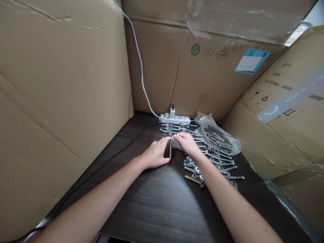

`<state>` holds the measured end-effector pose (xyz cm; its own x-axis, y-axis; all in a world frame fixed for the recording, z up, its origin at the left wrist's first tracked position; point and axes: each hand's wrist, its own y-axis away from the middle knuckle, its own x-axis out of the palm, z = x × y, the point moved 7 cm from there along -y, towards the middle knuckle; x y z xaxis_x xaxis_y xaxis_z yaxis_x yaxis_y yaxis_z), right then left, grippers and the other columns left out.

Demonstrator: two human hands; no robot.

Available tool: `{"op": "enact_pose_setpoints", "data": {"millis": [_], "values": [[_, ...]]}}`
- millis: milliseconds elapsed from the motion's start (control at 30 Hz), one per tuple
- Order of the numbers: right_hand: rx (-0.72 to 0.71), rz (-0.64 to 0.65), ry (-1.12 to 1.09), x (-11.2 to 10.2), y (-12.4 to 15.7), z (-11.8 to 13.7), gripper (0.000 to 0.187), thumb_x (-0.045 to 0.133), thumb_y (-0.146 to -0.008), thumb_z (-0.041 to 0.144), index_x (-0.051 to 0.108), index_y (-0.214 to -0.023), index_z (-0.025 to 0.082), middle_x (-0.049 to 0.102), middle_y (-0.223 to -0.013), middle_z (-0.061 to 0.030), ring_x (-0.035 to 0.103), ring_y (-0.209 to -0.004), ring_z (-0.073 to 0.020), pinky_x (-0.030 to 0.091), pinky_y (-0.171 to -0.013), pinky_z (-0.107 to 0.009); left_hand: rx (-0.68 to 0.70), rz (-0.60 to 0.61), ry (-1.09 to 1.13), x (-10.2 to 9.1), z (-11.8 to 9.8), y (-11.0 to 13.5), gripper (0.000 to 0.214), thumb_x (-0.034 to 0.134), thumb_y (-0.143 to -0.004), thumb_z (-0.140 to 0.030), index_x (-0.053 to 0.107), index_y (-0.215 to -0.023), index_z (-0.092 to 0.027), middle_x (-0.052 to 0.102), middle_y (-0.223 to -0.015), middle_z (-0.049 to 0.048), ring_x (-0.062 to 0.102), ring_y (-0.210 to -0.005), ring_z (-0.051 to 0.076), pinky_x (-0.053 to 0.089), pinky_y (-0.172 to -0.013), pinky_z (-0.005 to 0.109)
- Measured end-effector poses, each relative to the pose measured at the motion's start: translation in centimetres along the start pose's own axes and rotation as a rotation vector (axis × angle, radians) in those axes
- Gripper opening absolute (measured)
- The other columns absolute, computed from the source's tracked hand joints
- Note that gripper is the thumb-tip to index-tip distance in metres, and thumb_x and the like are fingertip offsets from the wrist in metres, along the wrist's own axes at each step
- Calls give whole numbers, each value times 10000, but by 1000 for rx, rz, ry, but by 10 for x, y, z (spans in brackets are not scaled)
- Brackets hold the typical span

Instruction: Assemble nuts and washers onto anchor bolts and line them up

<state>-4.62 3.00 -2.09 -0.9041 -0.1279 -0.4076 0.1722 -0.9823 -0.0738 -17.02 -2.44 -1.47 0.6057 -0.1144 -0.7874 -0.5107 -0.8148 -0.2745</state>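
My left hand [156, 154] rests on the dark wooden table [157, 206] with its fingers closed around a brass-coloured sleeve [170, 149] held upright. My right hand [186, 142] meets it from the right, fingertips pinched at the sleeve's top end on a small part I cannot make out. Several silver bolts with washers [212, 162] lie in rows just right of and behind both hands. One more brass sleeve [192, 179] lies at the near end of the rows.
A clear plastic bag [219, 133] holding more bolts lies at the back right. A white power strip [174, 118] with a plug and white cable [140, 64] sits against the rear cardboard box [202, 77]. Large cardboard boxes wall in the left [58, 101] and right [286, 111].
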Motion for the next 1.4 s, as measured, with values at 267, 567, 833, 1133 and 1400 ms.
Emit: {"op": "enact_pose_setpoints", "data": {"millis": [267,567,833,1133,1400], "values": [[11,-87,-114,4,2,-3,347,516,-752,482,571,-653,155,465,-542,37,379,-528,-107,309,-533,-230,-6,17,-5,0,-2,-1,699,598,-706,-178,264,-1320,-203,606,-1014,49,594,-956,223,436,-801,319],[114,-81,-313,10,3,-10,322,595,-698,457,502,-583,171,311,-459,83,234,-420,-65,170,-420,-221,-6,29,-38,1,-3,-2,683,587,-713,-171,265,-1314,-194,614,-878,20,613,-852,207,429,-737,293],[196,-53,-543,19,5,-14,340,635,-691,438,420,-596,193,242,-430,114,161,-370,-38,102,-359,-190,22,36,-100,2,-6,-4,738,562,-728,-179,205,-1374,-169,613,-808,-1,597,-779,190,411,-698,274],[247,-42,-697,18,4,-14,332,627,-721,333,356,-585,197,216,-439,128,135,-360,-20,79,-335,-157,17,55,-184,4,-9,-4,770,533,-772,-179,137,-1431,-175,612,-807,0,582,-768,180,403,-743,290],[326,-21,-786,22,8,-9,243,569,-728,312,384,-624,193,231,-450,131,121,-354,-22,89,-322,-147,62,19,-210,2,-15,-3,685,541,-807,-187,217,-1411,-196,609,-874,15,569,-822,189,413,-758,303]]}}
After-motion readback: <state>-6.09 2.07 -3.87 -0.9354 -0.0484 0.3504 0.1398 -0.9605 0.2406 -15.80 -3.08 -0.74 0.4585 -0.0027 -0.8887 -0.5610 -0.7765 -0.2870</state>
